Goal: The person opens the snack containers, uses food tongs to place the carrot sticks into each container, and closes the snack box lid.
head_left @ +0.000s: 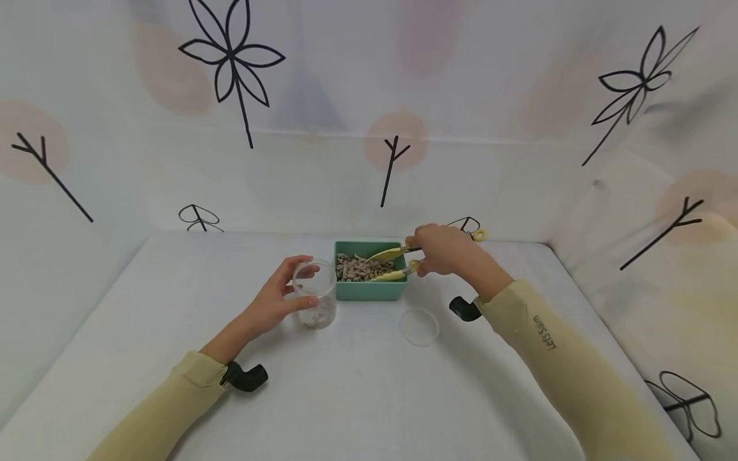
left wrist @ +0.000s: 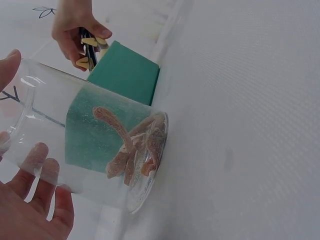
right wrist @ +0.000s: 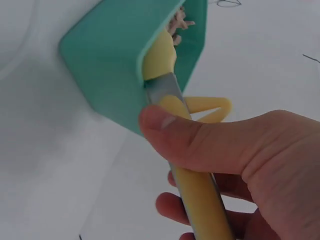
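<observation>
In the head view my left hand grips a clear plastic jar standing beside the green box. Several brownish, twisted dried pieces lie at the jar's bottom in the left wrist view. My right hand holds yellow tongs, thumb on one arm and fingers on the other. The tongs' two yellow tips are spread over the green box, which is filled with similar small dried pieces. In the right wrist view one yellow tip dips past the box's rim.
A clear round lid lies flat on the white table, to the right of the jar and in front of the box. Dark wrist mounts stick out from both sleeves. A patterned cloth backdrop rises behind the table.
</observation>
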`<state>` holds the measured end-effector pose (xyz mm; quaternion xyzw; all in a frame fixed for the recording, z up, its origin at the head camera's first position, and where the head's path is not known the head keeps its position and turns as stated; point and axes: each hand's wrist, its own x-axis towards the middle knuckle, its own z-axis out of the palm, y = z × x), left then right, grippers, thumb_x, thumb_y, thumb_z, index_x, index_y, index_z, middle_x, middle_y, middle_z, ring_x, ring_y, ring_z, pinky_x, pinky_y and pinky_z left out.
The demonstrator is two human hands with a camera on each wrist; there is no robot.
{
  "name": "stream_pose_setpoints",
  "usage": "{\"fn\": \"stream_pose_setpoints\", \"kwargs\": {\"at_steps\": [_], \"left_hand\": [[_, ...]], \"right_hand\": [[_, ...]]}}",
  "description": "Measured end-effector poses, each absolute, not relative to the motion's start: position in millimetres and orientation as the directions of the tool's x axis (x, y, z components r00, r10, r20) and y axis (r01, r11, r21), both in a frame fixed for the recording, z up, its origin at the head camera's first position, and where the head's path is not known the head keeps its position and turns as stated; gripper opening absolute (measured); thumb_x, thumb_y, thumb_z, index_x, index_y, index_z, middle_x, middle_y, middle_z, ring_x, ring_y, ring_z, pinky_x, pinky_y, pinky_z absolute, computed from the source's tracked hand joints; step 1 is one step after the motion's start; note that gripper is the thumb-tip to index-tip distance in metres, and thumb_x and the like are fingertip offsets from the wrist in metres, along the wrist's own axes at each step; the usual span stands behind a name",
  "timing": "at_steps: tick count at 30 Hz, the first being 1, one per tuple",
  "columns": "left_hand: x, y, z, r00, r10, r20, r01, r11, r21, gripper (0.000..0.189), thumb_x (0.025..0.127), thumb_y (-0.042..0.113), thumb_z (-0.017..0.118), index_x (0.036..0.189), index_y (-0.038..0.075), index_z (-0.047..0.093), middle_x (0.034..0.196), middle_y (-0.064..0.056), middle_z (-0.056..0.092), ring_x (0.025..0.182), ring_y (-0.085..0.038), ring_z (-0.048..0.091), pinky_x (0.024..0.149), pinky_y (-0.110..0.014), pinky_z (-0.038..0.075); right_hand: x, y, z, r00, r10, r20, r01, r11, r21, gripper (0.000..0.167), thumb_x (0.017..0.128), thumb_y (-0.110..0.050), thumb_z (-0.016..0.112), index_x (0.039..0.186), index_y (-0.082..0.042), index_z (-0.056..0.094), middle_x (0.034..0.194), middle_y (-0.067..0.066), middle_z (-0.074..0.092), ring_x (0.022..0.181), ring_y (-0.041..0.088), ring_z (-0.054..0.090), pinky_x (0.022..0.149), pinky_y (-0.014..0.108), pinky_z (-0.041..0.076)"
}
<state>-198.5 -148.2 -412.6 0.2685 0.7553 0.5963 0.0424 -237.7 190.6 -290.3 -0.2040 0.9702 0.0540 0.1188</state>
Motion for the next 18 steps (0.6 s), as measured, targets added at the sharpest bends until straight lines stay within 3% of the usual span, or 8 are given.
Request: {"fn": "stream_pose_setpoints", "kwargs": {"at_steps": [9, 18], "left_hand": [[-198, -149, -412, -0.848, 0.462, 0.261, 0.359, 0.136, 0.924, 0.072, 0.09, 0.008, 0.074, 0.148, 0.008, 0.033, 0.147, -0.014, 0.048, 0.137, -0.031, 0.04, 0.103, -0.057, 0.031], [-198, -149, -411, -0.855, 0.458, 0.242, 0.347, 0.159, 0.924, 0.072, 0.089, 0.011, 0.075, 0.149, 0.013, 0.034, 0.147, -0.013, 0.048, 0.137, -0.029, 0.04, 0.105, -0.057, 0.032]], "right_hand": [[-236, 200, -307, -0.889, -0.444, -0.109, -0.455, 0.884, 0.11, 0.057, 0.083, -0.035, 0.082, 0.134, -0.017, 0.064, 0.116, 0.006, 0.065, 0.085, 0.021, 0.065, 0.061, 0.037, 0.051], [-231, 211, -313, -0.887, -0.461, 0.023, -0.459, 0.886, 0.055, 0.047, 0.082, -0.028, 0.083, 0.126, -0.017, 0.07, 0.111, 0.004, 0.068, 0.084, 0.021, 0.067, 0.06, 0.035, 0.051]]}}
